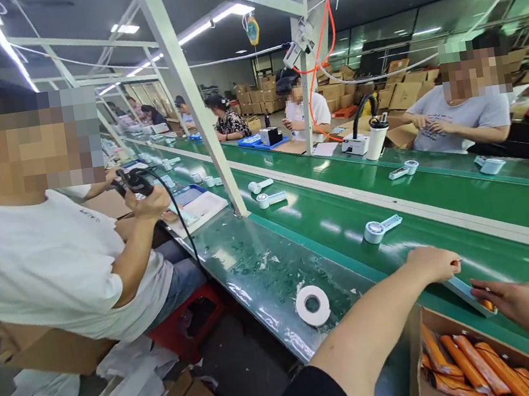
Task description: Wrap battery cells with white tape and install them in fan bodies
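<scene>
Over the near edge of the green conveyor, my left hand (435,264) is closed, its fingers pinched at the upper end of a light blue handle piece (467,296); what the fingertips grip is too small to make out. My right hand (517,304) is at the lower end of that piece, thumb and fingers close together beside an orange battery (489,303) showing in it. Just below both hands, a cardboard box (415,360) holds several orange wrapped batteries (481,361). A light blue fan part (382,228) lies on the belt beyond my left hand.
A white tape roll (312,306) lies on the side table (253,258), left of my arm. More fan parts (272,199) sit along the belt. A metal post (193,97) rises from the table. At left, a person in white (57,251) holds a black corded tool; others sit across the conveyor.
</scene>
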`<state>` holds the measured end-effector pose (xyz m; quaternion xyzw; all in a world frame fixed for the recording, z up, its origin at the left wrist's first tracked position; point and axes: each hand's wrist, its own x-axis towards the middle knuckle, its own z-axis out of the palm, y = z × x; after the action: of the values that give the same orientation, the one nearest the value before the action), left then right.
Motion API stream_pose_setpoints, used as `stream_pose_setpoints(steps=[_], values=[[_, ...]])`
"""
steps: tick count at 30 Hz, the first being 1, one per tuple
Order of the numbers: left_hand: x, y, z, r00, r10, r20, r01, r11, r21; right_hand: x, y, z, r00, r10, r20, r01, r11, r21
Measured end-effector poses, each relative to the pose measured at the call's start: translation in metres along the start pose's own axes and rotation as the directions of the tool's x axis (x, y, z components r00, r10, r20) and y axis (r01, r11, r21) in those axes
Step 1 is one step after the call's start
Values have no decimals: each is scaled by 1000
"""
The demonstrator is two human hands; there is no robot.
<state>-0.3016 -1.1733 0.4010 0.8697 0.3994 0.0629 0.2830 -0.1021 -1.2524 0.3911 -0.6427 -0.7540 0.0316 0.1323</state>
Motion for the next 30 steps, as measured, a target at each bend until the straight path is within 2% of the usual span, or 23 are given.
stream_pose_setpoints(steps=[3, 8, 10, 12, 18, 21, 23, 26, 30], values=[[-1, 3, 4, 1000, -4, 13, 4, 1000, 21, -8, 0, 3, 986, 12, 169, -31, 993, 113], [-3, 11, 7, 1000, -6, 0, 6, 999, 50, -2, -3, 19, 983, -6, 181, 1, 1000, 28], [-1, 12, 8, 1000, -23, 1, 22, 999, 48, 2, -4, 22, 975, -18, 223, 9, 999, 38], [1, 13, 12, 1000, -30, 3, 30, 999, 42, 6, -6, 21, 963, -39, 268, 30, 999, 40], [1, 18, 19, 999, -3, -43, 4, 999, 34, 10, -17, 8, 924, -33, 382, 80, 991, -109], [-6, 25, 14, 998, 13, -60, -10, 999, 42, 8, -17, 0, 913, -105, 394, 163, 980, -116], [-10, 29, 10, 997, 12, -74, -8, 999, 46, 5, -14, -5, 913, -112, 392, 182, 973, -145], [-16, 35, 7, 997, 1, -82, 2, 999, 35, -5, -13, -10, 944, -36, 327, 91, 984, -155], [-19, 49, -3, 998, 44, -34, -44, 999, -8, -21, -23, -24, 967, -9, 255, 4, 1000, 19]])
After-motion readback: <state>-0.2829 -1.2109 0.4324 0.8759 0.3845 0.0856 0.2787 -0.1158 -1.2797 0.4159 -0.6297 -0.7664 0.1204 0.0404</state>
